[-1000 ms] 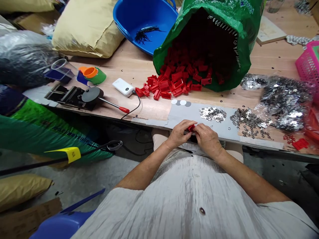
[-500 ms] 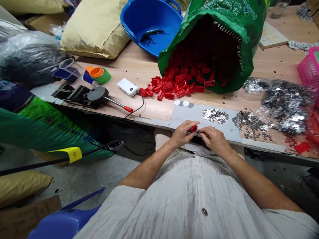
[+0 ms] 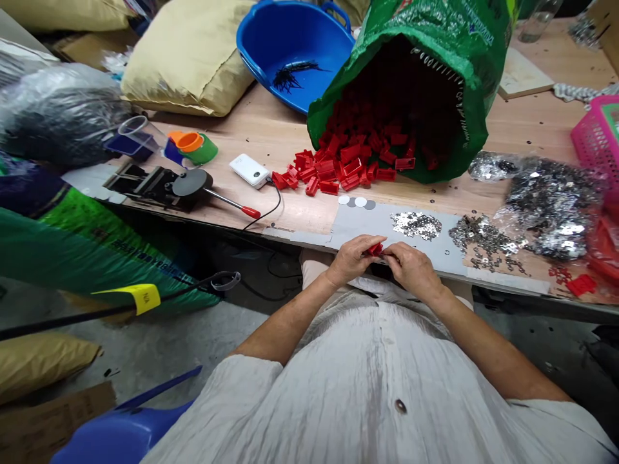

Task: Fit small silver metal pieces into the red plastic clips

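Observation:
At the table's front edge, my left hand (image 3: 354, 259) is closed on a small red plastic part (image 3: 375, 249). My right hand (image 3: 409, 265) meets it from the right, its thumb and fingertips pinched against the part's right end. Whatever sits between the right fingertips is too small to make out. Just beyond the hands lies a grey sheet (image 3: 367, 222) bearing a small heap of shiny metal pieces (image 3: 416, 225). A second, darker heap of metal pieces (image 3: 483, 238) is to the right. Similar red parts (image 3: 338, 164) spill from a green sack (image 3: 401, 38) behind.
On the left stand a black hand press (image 3: 164, 183) with a red-tipped lever and a white power bank (image 3: 249, 169) with a cable. Farther back is a blue basin (image 3: 271, 38). Bagged metal pieces (image 3: 551, 200) and a pink basket (image 3: 597, 138) lie right.
The right hand has shifted slightly left, closer to the left hand, and its fingers have moved a little at the red part. The camera view has shifted slightly.

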`<action>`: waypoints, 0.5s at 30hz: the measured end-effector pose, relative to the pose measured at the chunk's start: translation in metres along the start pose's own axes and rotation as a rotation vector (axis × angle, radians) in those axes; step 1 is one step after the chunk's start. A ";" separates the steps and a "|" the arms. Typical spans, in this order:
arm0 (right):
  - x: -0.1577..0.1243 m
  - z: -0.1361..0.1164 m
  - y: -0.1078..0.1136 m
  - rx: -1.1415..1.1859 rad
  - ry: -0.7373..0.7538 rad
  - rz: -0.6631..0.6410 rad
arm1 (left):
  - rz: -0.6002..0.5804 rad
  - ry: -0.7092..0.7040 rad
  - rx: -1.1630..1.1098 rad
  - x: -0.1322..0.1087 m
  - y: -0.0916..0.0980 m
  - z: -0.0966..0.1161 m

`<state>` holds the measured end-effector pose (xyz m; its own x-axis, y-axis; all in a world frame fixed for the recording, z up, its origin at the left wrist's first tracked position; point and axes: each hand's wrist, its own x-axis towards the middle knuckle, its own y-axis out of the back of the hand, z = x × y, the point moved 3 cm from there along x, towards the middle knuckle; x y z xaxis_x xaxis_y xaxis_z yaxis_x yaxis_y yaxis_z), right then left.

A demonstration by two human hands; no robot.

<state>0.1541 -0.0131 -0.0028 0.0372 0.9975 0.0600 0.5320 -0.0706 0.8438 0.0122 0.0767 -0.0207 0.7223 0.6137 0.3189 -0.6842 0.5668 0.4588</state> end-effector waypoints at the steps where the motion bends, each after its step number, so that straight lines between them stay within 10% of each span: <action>1: -0.002 0.001 0.001 0.018 0.012 -0.011 | 0.000 -0.006 0.006 0.000 0.001 0.002; 15: -0.037 0.007 0.030 0.481 -0.052 -0.038 | 0.259 0.268 -0.456 -0.017 0.004 0.048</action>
<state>0.1749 -0.0524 0.0168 0.0459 0.9989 -0.0032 0.8643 -0.0381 0.5016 0.0015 0.0418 0.0159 0.5158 0.8475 0.1252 -0.8520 0.5227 -0.0285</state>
